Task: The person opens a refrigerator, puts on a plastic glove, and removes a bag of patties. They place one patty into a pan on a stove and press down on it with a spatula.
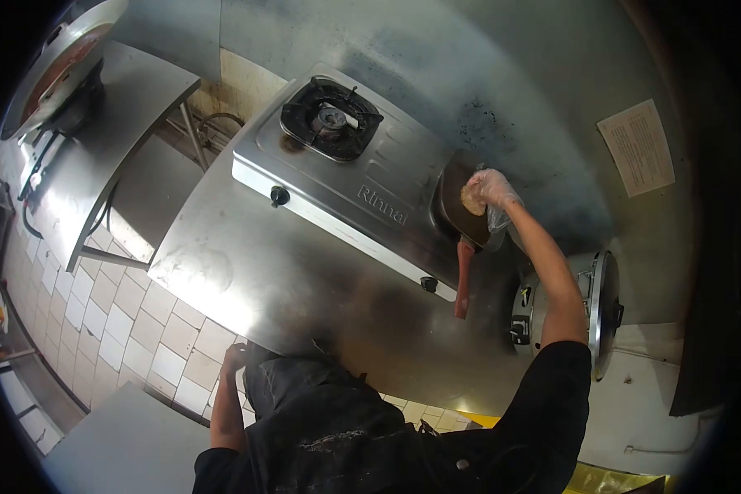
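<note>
- We note the right hand [492,189], in a clear plastic glove, with its fingers closed on a flat, tan food piece [472,201].
- We locate the food piece at the left edge of the right hand, over the dark pan [449,191]; contact with the pan cannot be confirmed.
- We find the red pan handle [463,284] below the right hand, jutting past the stove [379,185] front.
- We identify an uncovered burner [331,121] well to the left of the right hand.
- We observe a lidded pot [605,313] below and right of the right hand; the right arm partly blocks it.
- We see a paper sheet [636,148] on the wall, right of the right hand.
- We place the left hand [235,357] near the counter [230,239] edge; we cannot tell its finger state.
</note>
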Action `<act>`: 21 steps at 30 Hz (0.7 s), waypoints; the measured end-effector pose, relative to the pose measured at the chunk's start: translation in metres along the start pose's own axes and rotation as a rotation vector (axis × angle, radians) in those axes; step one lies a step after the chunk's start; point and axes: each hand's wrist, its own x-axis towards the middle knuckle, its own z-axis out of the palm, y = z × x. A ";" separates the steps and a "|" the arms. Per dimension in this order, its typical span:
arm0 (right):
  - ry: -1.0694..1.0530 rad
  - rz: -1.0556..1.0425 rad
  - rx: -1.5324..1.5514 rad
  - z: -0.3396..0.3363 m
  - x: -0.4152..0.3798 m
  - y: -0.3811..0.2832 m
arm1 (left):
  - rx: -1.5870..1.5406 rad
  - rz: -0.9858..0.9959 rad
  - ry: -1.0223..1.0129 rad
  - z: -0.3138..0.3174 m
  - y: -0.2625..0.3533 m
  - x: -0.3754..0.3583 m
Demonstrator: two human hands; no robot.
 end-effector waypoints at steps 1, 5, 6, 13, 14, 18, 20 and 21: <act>0.012 0.024 0.071 0.003 0.005 0.007 | 0.002 -0.011 -0.001 -0.001 -0.005 -0.003; 0.123 -0.263 -0.156 0.009 0.000 0.024 | 0.063 0.069 0.088 0.005 -0.006 0.005; 0.159 -0.269 -0.196 0.009 -0.001 0.026 | 0.069 0.067 0.085 0.005 -0.008 0.007; 0.387 -0.401 -0.654 0.000 -0.116 -0.069 | 0.303 -0.159 -0.441 -0.048 0.037 -0.010; 0.270 -0.435 -0.401 0.012 -0.136 -0.079 | 0.313 -0.010 -0.554 -0.068 0.067 -0.024; -0.312 -0.670 0.279 0.114 -0.172 -0.069 | 0.100 0.810 -0.168 -0.120 0.228 -0.083; -0.755 -0.384 0.592 0.183 -0.147 -0.087 | -0.484 0.559 -0.133 -0.141 0.323 -0.109; -0.799 0.230 0.697 0.205 -0.214 -0.129 | -0.437 0.582 -0.137 -0.152 0.350 -0.120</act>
